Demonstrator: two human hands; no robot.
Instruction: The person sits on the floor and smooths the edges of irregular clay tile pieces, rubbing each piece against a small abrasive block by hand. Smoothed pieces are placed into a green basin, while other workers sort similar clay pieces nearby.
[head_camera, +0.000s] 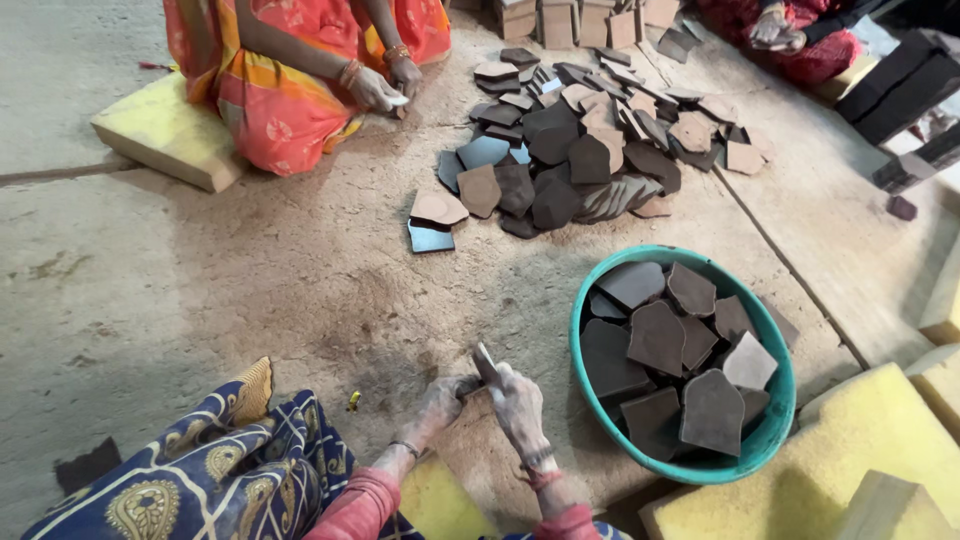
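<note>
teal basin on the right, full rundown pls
The teal basin is a round, plastic-looking tub standing upright on the dusty floor, just right of the person's right hand. It is heaped with flat, dark brown, angular pieces; one is paler tan. A yellow foam block lies against its lower right rim.

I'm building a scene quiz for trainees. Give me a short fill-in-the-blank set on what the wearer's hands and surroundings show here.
1. Both hands, left hand and right hand, grip one small ____ piece.
2. The tub beside the right hand is ____ in colour.
3. The loose pile of pieces lies on the ____.
4. The yellow pad lies under a seated ____.

Missing words: flat; green; floor; person
</note>
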